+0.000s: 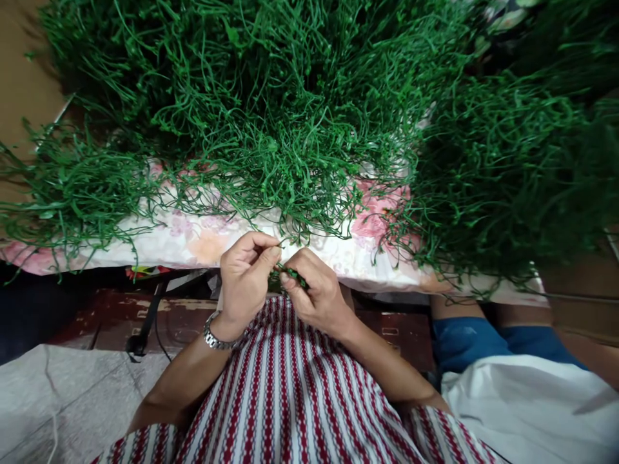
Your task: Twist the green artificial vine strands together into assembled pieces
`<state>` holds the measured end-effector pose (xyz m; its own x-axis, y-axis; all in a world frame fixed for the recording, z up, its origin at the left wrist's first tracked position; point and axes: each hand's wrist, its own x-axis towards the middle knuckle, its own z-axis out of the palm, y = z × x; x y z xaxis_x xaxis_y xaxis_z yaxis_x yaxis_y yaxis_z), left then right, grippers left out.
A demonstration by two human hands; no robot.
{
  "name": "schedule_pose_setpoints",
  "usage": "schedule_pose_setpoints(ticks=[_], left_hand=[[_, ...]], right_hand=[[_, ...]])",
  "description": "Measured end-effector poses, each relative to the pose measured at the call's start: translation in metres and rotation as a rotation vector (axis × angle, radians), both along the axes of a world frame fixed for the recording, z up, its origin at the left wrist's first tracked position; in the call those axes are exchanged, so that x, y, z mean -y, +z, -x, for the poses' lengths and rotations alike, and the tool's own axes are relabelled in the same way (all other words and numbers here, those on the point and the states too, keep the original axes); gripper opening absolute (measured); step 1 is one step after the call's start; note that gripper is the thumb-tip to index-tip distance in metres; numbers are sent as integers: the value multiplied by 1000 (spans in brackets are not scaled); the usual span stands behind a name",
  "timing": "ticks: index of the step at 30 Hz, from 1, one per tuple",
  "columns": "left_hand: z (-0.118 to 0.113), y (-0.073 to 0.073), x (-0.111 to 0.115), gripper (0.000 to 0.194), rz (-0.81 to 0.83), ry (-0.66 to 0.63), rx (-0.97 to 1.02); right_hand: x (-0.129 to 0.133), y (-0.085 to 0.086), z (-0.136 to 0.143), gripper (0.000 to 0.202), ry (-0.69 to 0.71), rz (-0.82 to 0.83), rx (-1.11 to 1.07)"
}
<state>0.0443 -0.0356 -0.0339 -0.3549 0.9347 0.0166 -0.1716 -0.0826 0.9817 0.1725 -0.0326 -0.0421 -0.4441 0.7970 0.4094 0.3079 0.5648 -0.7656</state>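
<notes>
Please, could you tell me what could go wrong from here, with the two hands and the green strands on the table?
The small green piece between the left hand and the right hand could slip and drop, as both hands are at the table's front edge.
The strands in the green heap look tangled, so pulling one might drag others.
Some strands reach the front edge of the flowered cloth and might fall.
</notes>
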Motion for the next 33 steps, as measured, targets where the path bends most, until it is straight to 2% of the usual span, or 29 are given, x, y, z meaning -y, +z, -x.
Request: schedule_pose_setpoints(ticks=[4, 10, 14, 16, 18, 20, 22, 25, 28, 31, 33], left_hand=[[3, 3, 0, 7, 43, -45, 72], [-1, 0, 3, 7, 53, -28, 36], [-3, 3, -1, 10, 80, 22, 143], [1, 7, -6, 12, 75, 63, 215], [6, 13, -12, 14, 42, 90, 251], [11, 16, -15, 14, 24, 69, 239], [14, 16, -16, 14, 47, 38, 246], [16, 12, -16, 13, 61, 63, 287], [17, 12, -15, 13, 46, 79, 286], [14, 14, -15, 13, 54, 68, 289], [12, 16, -13, 13, 43, 67, 279]], right_hand=[[1, -3, 3, 13, -3, -82, 18], [-5, -2, 4, 20, 16, -12, 50], [0, -7, 11, 21, 14, -221, 4], [5, -13, 17, 18, 92, -370, -35], [8, -17, 21, 17, 163, -435, -80], [8, -18, 21, 14, 135, -358, -130], [3, -14, 16, 10, 58, -191, -175], [-4, -4, 8, 11, -32, 3, -145], [-9, 1, 5, 14, -51, 25, -53], [-10, -1, 9, 25, 32, -15, 0], [-10, -3, 11, 23, 62, 5, 24]])
